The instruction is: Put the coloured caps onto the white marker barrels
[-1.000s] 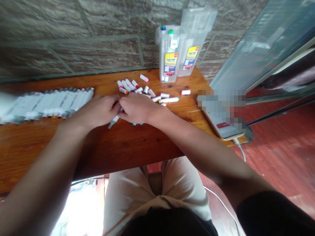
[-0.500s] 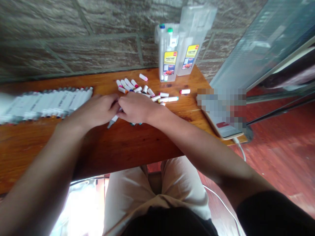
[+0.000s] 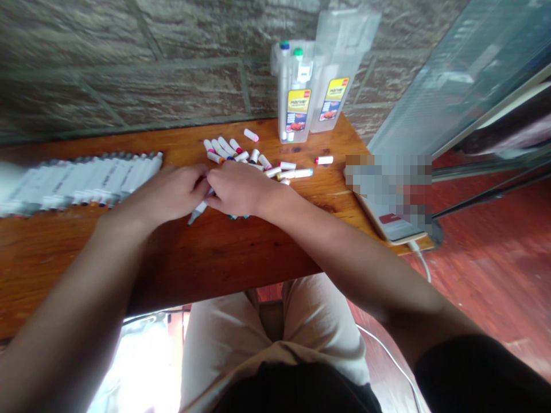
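My left hand [image 3: 183, 192] and my right hand [image 3: 235, 186] meet over the table, both closed around a white marker [image 3: 198, 211]. Its grey end points down and left below my fingers; its upper part is hidden by the hands. Behind and to the right of my right hand lies a loose heap of white marker caps [image 3: 224, 148] with coloured ends, partly covered by that hand. To the left, a long row of white markers [image 3: 86, 180] lies side by side, reaching close to my left wrist.
Two clear plastic marker cases [image 3: 298, 117] stand against the stone wall [image 3: 193, 92], the left one holding a few pieces. A single red-ended cap [image 3: 323, 160] lies apart. A phone [image 3: 398, 226] with a white cable [image 3: 419, 255] rests at the right edge of the wooden table [image 3: 258, 252].
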A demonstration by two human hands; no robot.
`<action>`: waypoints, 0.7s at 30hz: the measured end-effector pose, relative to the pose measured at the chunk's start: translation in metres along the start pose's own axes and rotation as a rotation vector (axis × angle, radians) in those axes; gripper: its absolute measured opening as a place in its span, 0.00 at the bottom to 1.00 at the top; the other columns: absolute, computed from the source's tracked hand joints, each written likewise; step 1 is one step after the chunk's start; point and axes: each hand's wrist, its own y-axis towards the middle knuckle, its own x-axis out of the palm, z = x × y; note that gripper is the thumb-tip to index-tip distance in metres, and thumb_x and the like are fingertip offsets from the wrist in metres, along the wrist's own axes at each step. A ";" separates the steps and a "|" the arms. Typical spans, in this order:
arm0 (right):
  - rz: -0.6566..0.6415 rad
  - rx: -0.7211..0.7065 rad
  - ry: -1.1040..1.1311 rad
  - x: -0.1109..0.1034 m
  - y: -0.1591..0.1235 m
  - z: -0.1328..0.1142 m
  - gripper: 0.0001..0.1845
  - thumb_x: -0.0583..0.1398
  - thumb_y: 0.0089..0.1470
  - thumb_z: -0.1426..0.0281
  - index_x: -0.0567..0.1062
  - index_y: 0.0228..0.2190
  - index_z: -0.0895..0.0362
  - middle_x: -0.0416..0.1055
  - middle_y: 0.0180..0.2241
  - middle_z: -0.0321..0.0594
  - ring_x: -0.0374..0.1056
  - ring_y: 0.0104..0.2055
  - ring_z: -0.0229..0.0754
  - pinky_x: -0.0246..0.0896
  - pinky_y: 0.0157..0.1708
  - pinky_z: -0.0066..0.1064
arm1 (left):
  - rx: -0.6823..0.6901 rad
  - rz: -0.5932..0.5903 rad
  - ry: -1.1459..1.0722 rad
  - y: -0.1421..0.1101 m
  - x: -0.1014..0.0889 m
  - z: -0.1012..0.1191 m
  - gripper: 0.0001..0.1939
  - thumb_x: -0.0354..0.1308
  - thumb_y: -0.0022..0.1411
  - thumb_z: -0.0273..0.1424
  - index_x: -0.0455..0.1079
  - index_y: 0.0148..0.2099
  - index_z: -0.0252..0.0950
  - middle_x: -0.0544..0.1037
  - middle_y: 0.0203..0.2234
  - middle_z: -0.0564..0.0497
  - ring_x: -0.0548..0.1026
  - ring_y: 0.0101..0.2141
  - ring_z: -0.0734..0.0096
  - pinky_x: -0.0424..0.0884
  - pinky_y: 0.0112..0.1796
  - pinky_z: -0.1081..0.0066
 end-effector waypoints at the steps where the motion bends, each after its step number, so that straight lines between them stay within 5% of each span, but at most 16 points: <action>1: -0.006 0.002 -0.004 0.000 0.000 0.000 0.18 0.55 0.65 0.70 0.81 0.45 0.67 0.79 0.45 0.59 0.75 0.50 0.58 0.70 0.46 0.43 | -0.004 -0.005 0.003 0.000 -0.001 0.001 0.22 0.40 0.64 0.36 0.75 0.42 0.34 0.83 0.40 0.37 0.81 0.43 0.49 0.74 0.46 0.60; 15: -0.029 0.018 -0.054 -0.003 -0.002 -0.003 0.18 0.54 0.66 0.68 0.80 0.47 0.66 0.78 0.46 0.54 0.75 0.50 0.53 0.68 0.49 0.40 | 0.023 0.028 -0.003 -0.002 0.002 -0.002 0.25 0.38 0.65 0.40 0.74 0.43 0.34 0.82 0.39 0.37 0.81 0.39 0.50 0.72 0.42 0.61; 21: -0.046 0.030 -0.015 -0.007 -0.004 -0.007 0.17 0.55 0.65 0.69 0.80 0.46 0.66 0.78 0.46 0.56 0.75 0.51 0.55 0.69 0.47 0.40 | 0.025 0.032 0.017 0.000 0.004 -0.006 0.25 0.38 0.64 0.39 0.75 0.44 0.34 0.83 0.41 0.37 0.81 0.45 0.45 0.73 0.44 0.59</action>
